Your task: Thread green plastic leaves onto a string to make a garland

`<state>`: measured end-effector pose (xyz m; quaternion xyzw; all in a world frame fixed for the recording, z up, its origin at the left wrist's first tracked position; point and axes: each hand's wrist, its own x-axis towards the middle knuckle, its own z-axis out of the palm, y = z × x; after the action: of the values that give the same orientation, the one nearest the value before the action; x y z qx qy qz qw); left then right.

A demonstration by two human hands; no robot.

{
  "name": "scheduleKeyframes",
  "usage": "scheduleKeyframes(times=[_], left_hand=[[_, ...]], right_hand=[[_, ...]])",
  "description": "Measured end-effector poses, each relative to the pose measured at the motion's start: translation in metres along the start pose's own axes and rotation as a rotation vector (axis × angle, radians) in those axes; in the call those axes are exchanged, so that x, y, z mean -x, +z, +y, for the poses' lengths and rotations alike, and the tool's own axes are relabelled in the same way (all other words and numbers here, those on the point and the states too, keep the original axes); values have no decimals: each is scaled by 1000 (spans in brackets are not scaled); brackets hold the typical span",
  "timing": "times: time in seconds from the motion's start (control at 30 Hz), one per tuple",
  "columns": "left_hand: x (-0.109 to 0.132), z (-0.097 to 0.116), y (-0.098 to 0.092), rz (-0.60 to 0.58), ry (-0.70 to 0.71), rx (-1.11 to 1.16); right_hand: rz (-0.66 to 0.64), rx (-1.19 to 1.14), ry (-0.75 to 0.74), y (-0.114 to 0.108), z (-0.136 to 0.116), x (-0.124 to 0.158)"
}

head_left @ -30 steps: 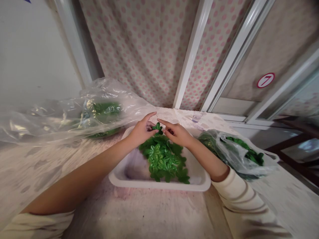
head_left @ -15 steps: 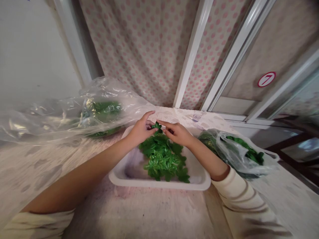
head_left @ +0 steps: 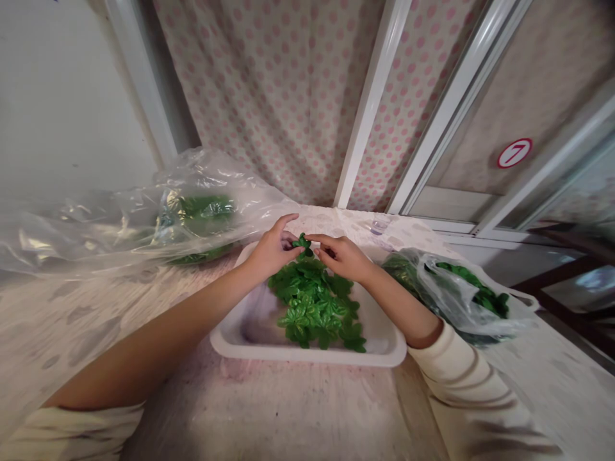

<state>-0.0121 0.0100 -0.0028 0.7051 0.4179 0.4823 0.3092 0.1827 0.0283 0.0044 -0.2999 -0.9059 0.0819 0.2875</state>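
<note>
Green sprig held up in a light pinch, the curled fingertips of the left hand and right hand closing on it, above the far rim of a white tray holding a leaf pile, between two clear bags.

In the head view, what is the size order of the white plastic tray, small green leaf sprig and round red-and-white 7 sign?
Largest: white plastic tray.
Unsure: round red-and-white 7 sign, small green leaf sprig; distances differ.
</note>
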Motion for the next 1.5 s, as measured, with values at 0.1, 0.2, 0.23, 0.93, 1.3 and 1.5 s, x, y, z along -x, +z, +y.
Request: scheduleKeyframes(times=[0.1, 0.2, 0.23, 0.93, 1.3, 1.5], left_hand=[[1, 2, 1, -24, 16, -48], [2, 3, 1, -63, 38, -95], [2, 4, 0, -80, 44, -108], [1, -4, 1, -168, 105, -152], [0, -1, 1, -154, 60, -254], [3, 12, -1, -47, 38, -285]], right_hand=[[-9, -11, -6, 0, 0, 0], [-4, -18, -15, 0, 0, 0], [-2, -20, -17, 1, 1, 0], [-22, 0, -29, -1, 0, -1], [-28, 17, -33, 0, 0, -1], [-25, 12, -42, -1, 0, -1]])
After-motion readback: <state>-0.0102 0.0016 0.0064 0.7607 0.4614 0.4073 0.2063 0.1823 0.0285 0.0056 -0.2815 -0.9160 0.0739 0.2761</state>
